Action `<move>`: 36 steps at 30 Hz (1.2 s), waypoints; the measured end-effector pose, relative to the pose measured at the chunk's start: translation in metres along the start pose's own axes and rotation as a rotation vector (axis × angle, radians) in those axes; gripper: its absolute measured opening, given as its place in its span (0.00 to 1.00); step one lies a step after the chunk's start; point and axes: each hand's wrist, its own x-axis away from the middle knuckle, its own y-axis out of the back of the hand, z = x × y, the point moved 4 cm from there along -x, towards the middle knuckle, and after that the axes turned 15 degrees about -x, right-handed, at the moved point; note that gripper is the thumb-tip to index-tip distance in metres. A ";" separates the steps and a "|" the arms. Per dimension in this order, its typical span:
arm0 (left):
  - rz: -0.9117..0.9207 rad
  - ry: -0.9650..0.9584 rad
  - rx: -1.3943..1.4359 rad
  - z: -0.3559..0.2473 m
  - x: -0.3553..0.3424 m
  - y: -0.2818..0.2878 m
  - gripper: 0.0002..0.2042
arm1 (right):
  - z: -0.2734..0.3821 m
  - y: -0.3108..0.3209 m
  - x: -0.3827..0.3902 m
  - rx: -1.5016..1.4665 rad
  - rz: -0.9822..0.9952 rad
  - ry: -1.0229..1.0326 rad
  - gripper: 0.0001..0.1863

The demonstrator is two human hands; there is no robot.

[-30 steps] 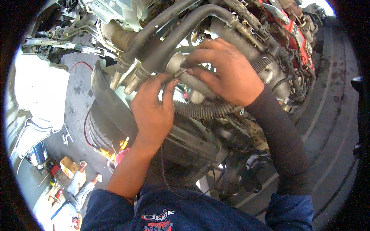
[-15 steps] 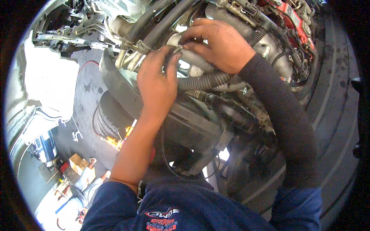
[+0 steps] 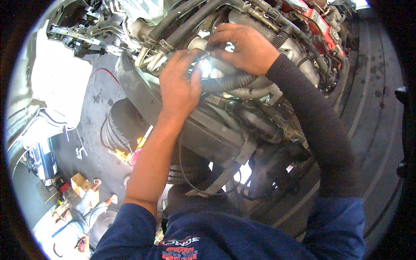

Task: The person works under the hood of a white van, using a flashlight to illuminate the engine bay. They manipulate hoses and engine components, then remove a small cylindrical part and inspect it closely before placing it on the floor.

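Note:
Both my hands meet over the engine in the upper middle. The thumb and fingers of my left hand [image 3: 180, 86] are closed in a pinch at a small metal piece [image 3: 206, 55]. From the other side my right hand [image 3: 247, 48] pinches the same piece, its fingers curled. The exact kind of piece is too small to tell, and fingertips hide part of it. Just below shines a white glare, beside a black corrugated hose [image 3: 229, 82]. Two thick black hoses [image 3: 190, 24] with clamps run behind my left fingers.
A red engine part [image 3: 318, 21] sits at the upper right. A dark curved panel [image 3: 145, 91] lies beneath my left forearm, with a tyre [image 3: 123, 123] beyond it. At the lower left are another person's legs [image 3: 86, 201], a cardboard box [image 3: 81, 184] and a fan [image 3: 104, 223].
A bright glare now shows below my fingertips. The view has shifted slightly, and a fan has come into sight at the lower left. Both hands keep their pinch.

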 end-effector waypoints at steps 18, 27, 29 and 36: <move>0.026 0.073 -0.016 -0.013 -0.001 0.004 0.13 | -0.003 0.004 -0.002 -0.134 0.037 -0.106 0.11; 0.045 0.146 -0.095 -0.014 0.009 0.008 0.10 | 0.001 0.004 0.000 -0.078 0.012 -0.080 0.11; 0.049 0.099 -0.178 -0.015 0.009 0.008 0.10 | 0.000 0.005 0.000 -0.109 0.011 -0.088 0.11; 0.026 0.018 -0.234 -0.018 0.008 0.006 0.09 | -0.003 0.004 0.000 -0.090 0.001 -0.053 0.12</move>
